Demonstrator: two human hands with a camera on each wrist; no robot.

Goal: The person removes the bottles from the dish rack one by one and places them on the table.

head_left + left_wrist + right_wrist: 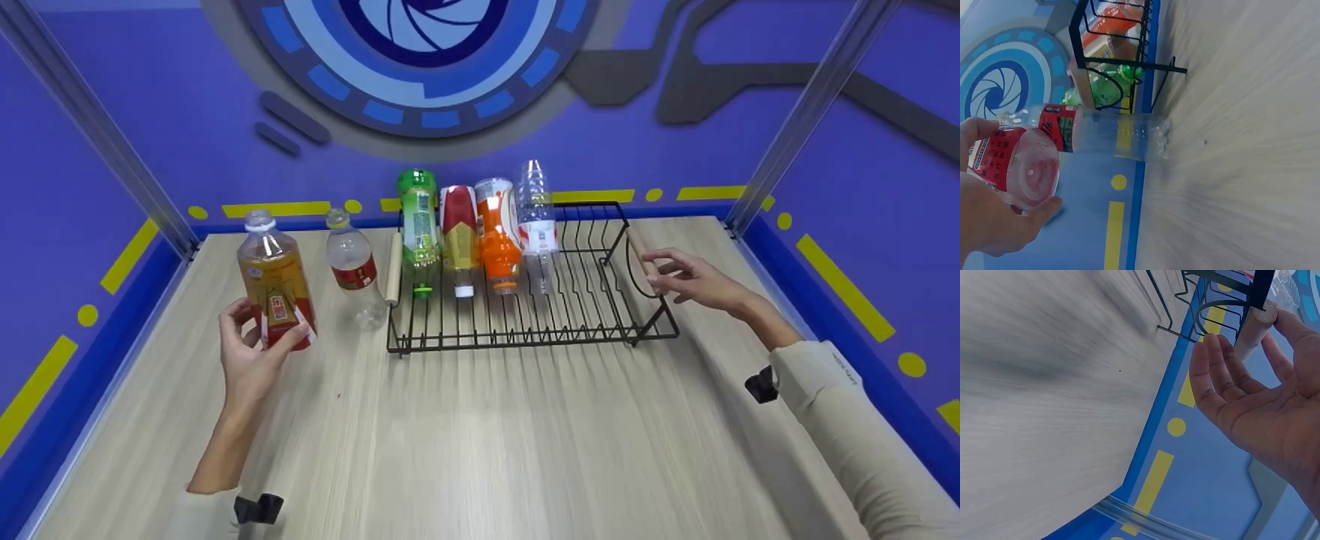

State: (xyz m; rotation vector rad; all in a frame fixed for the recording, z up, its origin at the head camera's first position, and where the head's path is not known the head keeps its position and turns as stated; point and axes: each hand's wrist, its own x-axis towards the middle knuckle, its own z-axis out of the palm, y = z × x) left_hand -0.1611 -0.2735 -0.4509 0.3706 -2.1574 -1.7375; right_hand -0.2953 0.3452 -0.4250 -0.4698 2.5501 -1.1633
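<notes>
My left hand [255, 356] grips a plastic bottle [277, 281] with an orange and red label around its lower part. The bottle is upright with its base off the table; that base [1039, 169] faces the left wrist camera. Beside it a clear bottle [356, 274] with a red label stands on the table, left of a black wire rack [585, 300]. At the rack's right end, my right hand [694, 281] pinches the wooden handle [1252, 329] between thumb and index finger, the other fingers loosely bent.
Inside the rack lean a green bottle [420, 225], a red and yellow bottle [460, 232], an orange and white bottle [499, 232] and a clear bottle [538, 232], necks down. A second wooden handle [394, 266] is on the rack's left. Blue-purple walls [187, 112] enclose the wood-grain table [465, 450].
</notes>
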